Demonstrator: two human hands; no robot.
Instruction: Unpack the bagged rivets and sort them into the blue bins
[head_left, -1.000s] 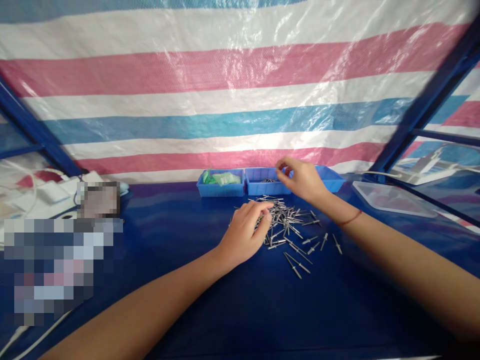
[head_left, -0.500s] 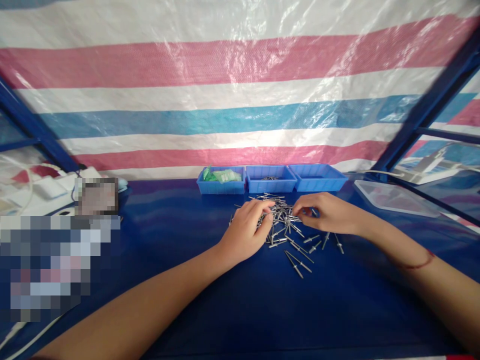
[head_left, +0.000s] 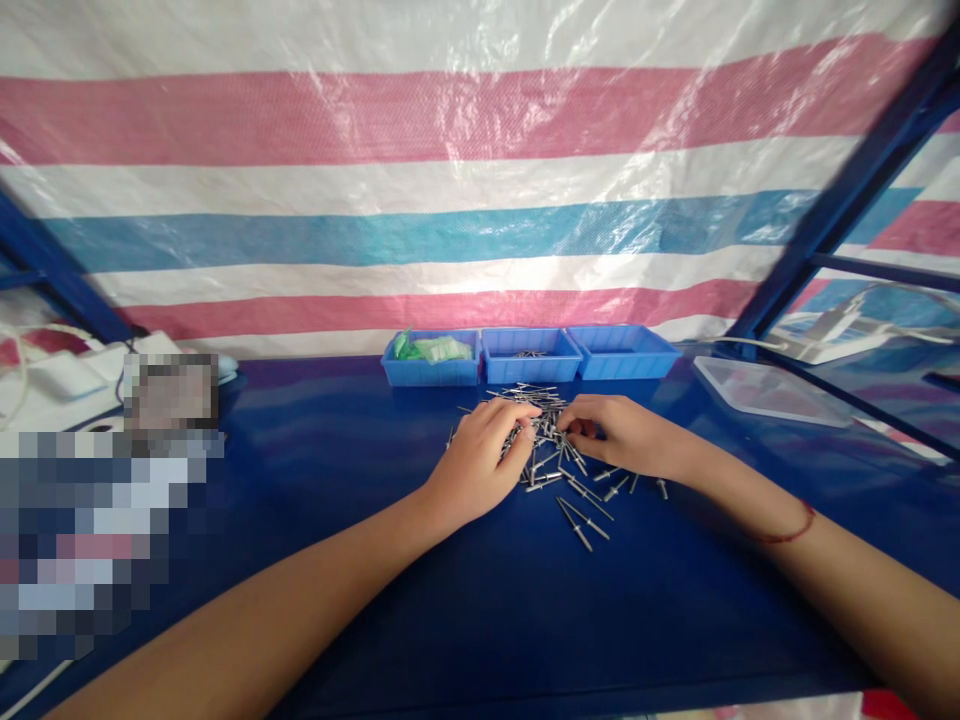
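A loose pile of silver pop rivets (head_left: 541,400) lies on the blue tabletop (head_left: 480,620) between my hands. At the pile's left side is my left hand (head_left: 480,455), its thumb and forefinger curved nearly together over the rivets. My right hand (head_left: 630,435) reaches in from the right, fingers bent downward and their tips among the rivets. Whatever either set of fingertips holds is too small or hidden to make out. A few rivets (head_left: 583,520) lie apart on the near side, and others are partly beneath my right hand.
Three blue bins stand in a row behind the pile: the left bin (head_left: 431,373) holds green and whitish plastic, the middle bin (head_left: 531,370) some rivets, and the right bin (head_left: 622,365) is beside them. A translucent lid (head_left: 772,390) lies right. Power strips and blurred items occupy the left.
My right hand has moved left and slightly down, into the rivets' right edge. My left hand stays by the pile, its thumb and forefinger slightly closer. The whole view has shifted a little.
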